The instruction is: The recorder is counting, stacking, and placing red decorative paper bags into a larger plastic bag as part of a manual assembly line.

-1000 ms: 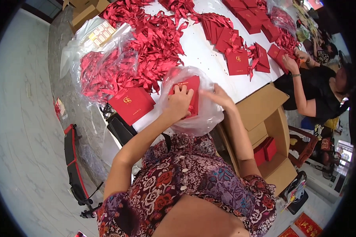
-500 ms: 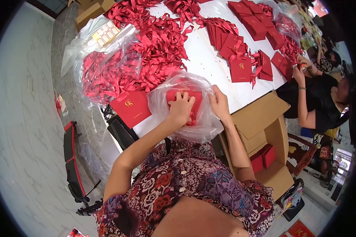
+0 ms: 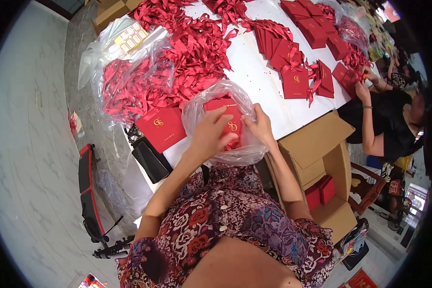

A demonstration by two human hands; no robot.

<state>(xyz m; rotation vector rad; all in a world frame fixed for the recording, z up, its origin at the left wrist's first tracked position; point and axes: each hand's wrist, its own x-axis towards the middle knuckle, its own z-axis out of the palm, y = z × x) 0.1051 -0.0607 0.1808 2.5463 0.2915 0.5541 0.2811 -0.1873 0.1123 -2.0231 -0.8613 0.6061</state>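
Note:
A clear plastic bag (image 3: 195, 106) stands open-mouthed at the table's near edge, in front of my body. Inside it lie red paper gift bags (image 3: 233, 115) with gold print. Over the mouth of the plastic bag is my left hand (image 3: 209, 133), its fingers spread and holding nothing, partly covering the red paper. On the other side my right hand (image 3: 260, 126) pinches the plastic bag's rim between thumb and fingers. A larger red paper bag (image 3: 161, 129) lies flat just left of the plastic bag.
Heaps of red ribbon (image 3: 201, 43) cover the left of the white table (image 3: 254, 93). Stacked red gift bags (image 3: 295, 82) lie at the right. An open cardboard box (image 3: 317, 170) with red items stands beside my right arm. Another person (image 3: 381, 113) handles red ribbon at the far right.
My left hand has come off the red paper and drawn back toward me, its fingers opening. The gold print now shows. My right hand has shifted slightly left with the bag's rim.

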